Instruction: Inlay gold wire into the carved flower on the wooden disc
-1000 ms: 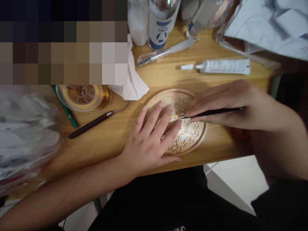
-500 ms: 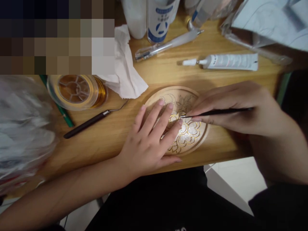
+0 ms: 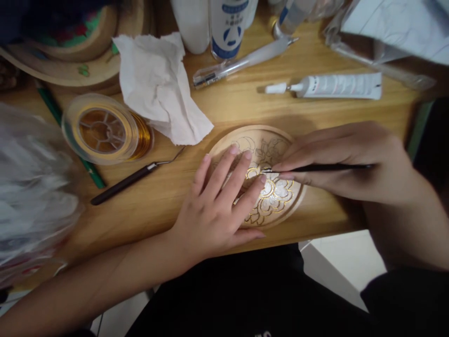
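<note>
A round wooden plate [image 3: 257, 133] lies on the table, its pencilled flower design partly outlined in gold wire [image 3: 268, 188]. My left hand [image 3: 219, 206] rests across its left side, palm down with fingers spread, hiding part of the drawing. From the right, my right hand [image 3: 336, 154] pinches slim black tweezers [image 3: 315, 167] between thumb and fingers. Their fine metal tip touches or hovers just over the gold outline near the plate's middle, close to my left index fingertip. Whether a piece of wire is in the tip is too small to tell.
Left of the plate are a spool of gold wire [image 3: 140, 135], a dark-handled hooked tool [image 3: 122, 183], a green pencil [image 3: 91, 172] and a plastic bag [image 3: 31, 187]. Behind lie crumpled tissue [image 3: 157, 89], a pen [image 3: 242, 63], a glue tube [image 3: 340, 86] and a bottle [image 3: 229, 28].
The view has shifted slightly. My right hand and the tweezers have barely moved; the tip stays near the same spot. My left hand keeps its place on the plate.
</note>
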Action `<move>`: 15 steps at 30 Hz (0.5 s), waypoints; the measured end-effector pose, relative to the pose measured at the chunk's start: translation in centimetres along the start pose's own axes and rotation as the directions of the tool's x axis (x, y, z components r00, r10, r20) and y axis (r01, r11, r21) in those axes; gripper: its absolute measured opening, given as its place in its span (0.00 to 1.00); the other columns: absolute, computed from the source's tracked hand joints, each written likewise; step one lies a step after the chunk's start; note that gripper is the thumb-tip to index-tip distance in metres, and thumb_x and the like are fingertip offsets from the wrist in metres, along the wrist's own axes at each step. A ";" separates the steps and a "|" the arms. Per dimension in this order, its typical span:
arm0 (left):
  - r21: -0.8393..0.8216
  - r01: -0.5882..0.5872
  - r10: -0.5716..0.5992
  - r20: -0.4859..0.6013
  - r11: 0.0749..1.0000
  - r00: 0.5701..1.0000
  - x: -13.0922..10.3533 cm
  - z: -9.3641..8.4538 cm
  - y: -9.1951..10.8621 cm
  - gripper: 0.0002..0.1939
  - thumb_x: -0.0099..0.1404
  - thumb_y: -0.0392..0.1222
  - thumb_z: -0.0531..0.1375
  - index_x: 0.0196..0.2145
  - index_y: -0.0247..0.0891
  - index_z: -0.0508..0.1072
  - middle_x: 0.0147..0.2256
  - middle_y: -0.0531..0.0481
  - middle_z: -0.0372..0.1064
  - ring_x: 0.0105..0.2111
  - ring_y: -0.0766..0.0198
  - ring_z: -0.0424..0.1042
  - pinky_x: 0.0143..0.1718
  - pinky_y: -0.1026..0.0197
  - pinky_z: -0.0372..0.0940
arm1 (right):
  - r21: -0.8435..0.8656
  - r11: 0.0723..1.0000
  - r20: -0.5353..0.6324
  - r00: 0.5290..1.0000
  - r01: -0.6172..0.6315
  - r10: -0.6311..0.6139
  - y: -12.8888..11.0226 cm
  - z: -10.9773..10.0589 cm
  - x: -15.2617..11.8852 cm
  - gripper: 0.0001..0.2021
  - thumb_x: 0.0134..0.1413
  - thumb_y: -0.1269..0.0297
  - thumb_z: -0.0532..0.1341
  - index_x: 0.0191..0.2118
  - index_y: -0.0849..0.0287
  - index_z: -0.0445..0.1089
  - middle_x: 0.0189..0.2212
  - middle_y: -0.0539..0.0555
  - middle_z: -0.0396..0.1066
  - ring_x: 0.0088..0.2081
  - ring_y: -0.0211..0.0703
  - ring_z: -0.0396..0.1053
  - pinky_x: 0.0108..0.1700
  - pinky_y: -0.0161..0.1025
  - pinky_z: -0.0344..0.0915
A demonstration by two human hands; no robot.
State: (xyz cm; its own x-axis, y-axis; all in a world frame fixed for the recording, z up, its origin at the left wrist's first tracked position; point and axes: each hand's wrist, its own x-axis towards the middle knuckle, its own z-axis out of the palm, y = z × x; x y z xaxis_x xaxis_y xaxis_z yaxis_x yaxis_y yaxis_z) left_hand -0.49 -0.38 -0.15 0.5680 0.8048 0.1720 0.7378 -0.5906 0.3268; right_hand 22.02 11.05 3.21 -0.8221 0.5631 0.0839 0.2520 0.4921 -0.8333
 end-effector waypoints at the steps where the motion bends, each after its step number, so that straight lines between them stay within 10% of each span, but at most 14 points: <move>1: 0.004 0.000 0.000 0.002 1.000 1.000 0.0 0.0 0.0 0.40 0.65 0.68 0.55 0.60 0.31 0.67 0.63 0.25 0.59 0.65 0.32 0.58 0.63 0.34 0.51 | 0.009 1.000 0.000 1.000 0.005 -0.005 0.1 0.0 -0.1 0.06 0.60 0.70 0.64 0.41 0.66 0.75 0.37 0.57 0.80 0.40 0.33 0.77 0.41 0.30 0.73; 15: 0.014 0.000 0.000 -0.023 1.000 1.000 0.0 0.2 0.0 0.39 0.68 0.68 0.50 0.61 0.32 0.67 0.62 0.26 0.60 0.64 0.32 0.58 0.63 0.34 0.50 | 0.048 0.999 -0.032 0.999 -0.015 0.016 0.7 0.3 -0.4 0.05 0.58 0.69 0.66 0.40 0.63 0.75 0.35 0.55 0.78 0.37 0.36 0.76 0.38 0.33 0.72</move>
State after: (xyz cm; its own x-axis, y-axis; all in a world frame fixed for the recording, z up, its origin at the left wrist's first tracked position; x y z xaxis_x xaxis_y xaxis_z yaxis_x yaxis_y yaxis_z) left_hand -0.42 -0.42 -0.36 0.5595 0.8059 0.1937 0.7429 -0.5912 0.3140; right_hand 22.32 10.95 2.45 -0.8012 0.5919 0.0874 0.2394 0.4511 -0.8598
